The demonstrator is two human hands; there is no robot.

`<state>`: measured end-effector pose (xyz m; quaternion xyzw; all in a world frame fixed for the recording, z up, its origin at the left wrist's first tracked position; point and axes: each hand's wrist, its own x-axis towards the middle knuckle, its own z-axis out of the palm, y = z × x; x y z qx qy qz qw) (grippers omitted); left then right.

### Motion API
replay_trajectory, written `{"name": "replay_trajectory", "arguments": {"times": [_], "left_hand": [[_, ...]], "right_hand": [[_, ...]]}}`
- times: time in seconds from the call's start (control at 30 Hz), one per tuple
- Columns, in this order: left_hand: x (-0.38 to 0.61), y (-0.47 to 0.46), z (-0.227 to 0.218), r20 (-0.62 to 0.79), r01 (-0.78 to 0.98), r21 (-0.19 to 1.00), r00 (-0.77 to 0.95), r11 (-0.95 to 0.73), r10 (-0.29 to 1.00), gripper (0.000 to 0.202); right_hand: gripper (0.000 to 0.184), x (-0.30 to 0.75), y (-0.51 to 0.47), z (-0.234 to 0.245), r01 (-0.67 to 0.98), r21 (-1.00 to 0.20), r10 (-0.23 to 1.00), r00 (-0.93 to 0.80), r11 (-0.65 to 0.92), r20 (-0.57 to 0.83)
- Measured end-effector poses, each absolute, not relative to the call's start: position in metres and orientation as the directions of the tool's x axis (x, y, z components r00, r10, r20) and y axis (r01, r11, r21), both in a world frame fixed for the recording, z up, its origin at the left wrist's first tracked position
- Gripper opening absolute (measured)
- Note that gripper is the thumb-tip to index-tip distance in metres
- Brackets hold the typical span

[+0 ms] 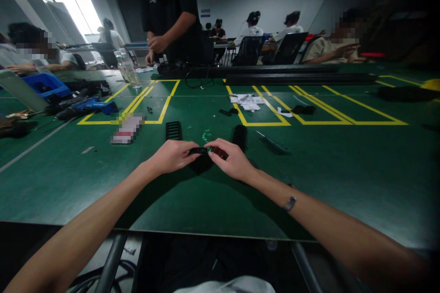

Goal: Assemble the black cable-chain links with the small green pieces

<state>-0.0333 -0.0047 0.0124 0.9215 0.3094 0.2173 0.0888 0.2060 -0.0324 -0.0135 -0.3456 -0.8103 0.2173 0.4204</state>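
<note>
Head view: left hand (172, 155) and right hand (229, 161) meet low over the green desk (309, 169), the fingers of both pinched on a small black plastic link (198, 150). A black slotted strip (173, 130) lies just beyond. The print on a nearby card (127, 129) is blurred.

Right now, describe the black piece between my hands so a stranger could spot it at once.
On the green table, nearer than the yellow-taped boxes, the left hand and right hand meet. Pinched between their fingertips is a short black piece. Unlike the slotted black strip and the ribbed black block lying just beyond, it alone is held.
</note>
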Motion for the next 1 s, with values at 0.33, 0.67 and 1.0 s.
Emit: {"name": "replay_trajectory", "arguments": {"times": [0.33, 0.67, 1.0], "left_hand": [[-0.0329, -0.0051, 0.0122, 0.361, 0.523, 0.300, 0.712, -0.798, 0.602, 0.025], [-0.0332, -0.0054, 0.0112, 0.360, 0.512, 0.321, 0.712, -0.797, 0.603, 0.026], [-0.0329, -0.0060, 0.0120, 0.357, 0.520, 0.321, 0.708, -0.792, 0.610, 0.026]], "right_hand": [[0.024, 0.2051, -0.0321, -0.0133, 0.375, -0.642, 0.742, -0.404, 0.668, 0.536], [0.017, 0.2051, -0.0317, -0.0141, 0.384, -0.647, 0.751, -0.378, 0.659, 0.541], [0.019, 0.2063, -0.0316, -0.0124, 0.357, -0.676, 0.764, -0.352, 0.644, 0.542]]}}
